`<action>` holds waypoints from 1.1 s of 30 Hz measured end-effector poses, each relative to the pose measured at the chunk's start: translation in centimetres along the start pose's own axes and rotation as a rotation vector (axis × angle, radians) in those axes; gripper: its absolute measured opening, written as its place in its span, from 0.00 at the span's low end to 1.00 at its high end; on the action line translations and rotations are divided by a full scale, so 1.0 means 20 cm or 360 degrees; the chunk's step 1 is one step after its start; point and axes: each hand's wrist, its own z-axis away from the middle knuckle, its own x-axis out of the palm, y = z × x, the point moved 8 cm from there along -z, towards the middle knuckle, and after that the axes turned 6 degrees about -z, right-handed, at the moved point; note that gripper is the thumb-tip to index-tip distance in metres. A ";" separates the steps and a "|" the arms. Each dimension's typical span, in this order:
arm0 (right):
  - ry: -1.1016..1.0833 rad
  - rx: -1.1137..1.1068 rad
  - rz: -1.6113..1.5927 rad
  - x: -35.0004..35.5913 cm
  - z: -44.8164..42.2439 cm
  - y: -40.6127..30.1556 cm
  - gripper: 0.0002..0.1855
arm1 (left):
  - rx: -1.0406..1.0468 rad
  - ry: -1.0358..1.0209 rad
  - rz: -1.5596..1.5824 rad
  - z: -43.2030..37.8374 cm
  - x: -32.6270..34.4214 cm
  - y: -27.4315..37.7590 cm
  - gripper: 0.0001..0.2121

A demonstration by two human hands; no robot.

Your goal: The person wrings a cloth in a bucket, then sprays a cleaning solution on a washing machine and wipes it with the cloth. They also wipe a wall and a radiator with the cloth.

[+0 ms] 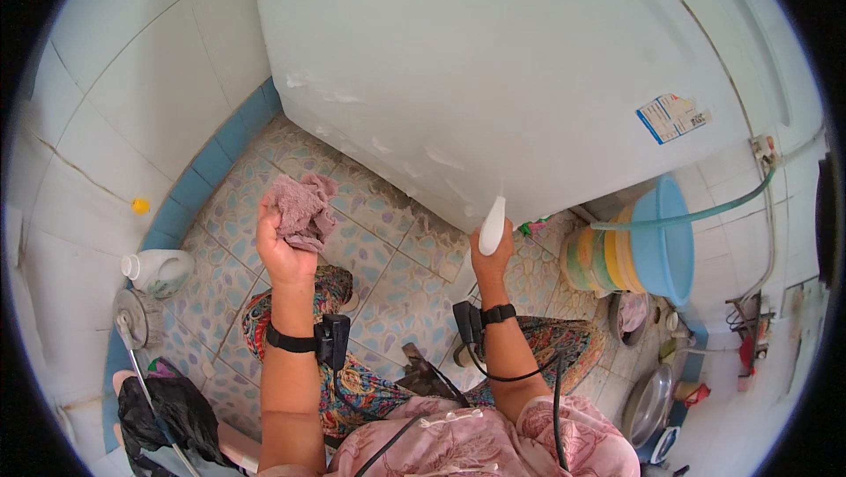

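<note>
My left hand (281,249) holds a crumpled pink cloth (304,209) above the tiled floor, left of a large white appliance (449,67). My right hand (492,259) grips a white object (492,226) near the appliance's lower edge; it looks like the top of a spray bottle, though most of its body is hidden. White foam (443,156) lies in streaks on the appliance's side near that edge. A torn printed label (673,118) is stuck to the same surface, farther right.
A green hose (700,213) crosses stacked buckets, with a blue basin (664,239), at the right. Metal basins (648,404) stand below them. At the left are a white jug (158,272), a round brush (135,322) and a black plastic bag (168,417) beside the wall.
</note>
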 end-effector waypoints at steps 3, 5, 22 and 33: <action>0.0000 0.0069 -0.0110 -0.01 -0.07 0.02 0.21 | -0.0016 0.0009 -0.0042 0.00 0.01 -0.02 0.20; 0.0046 0.0258 -0.0296 -0.01 -0.12 0.01 0.20 | 0.0000 0.0036 -0.0068 0.00 0.00 -0.01 0.20; -0.0113 -0.0101 -0.0314 0.21 -0.01 -0.04 0.21 | 0.0027 -0.0009 -0.0038 0.00 0.01 0.02 0.19; -0.0487 0.0158 0.0448 0.57 0.30 0.44 0.30 | -0.0017 -0.0016 -0.0067 0.02 0.01 0.00 0.19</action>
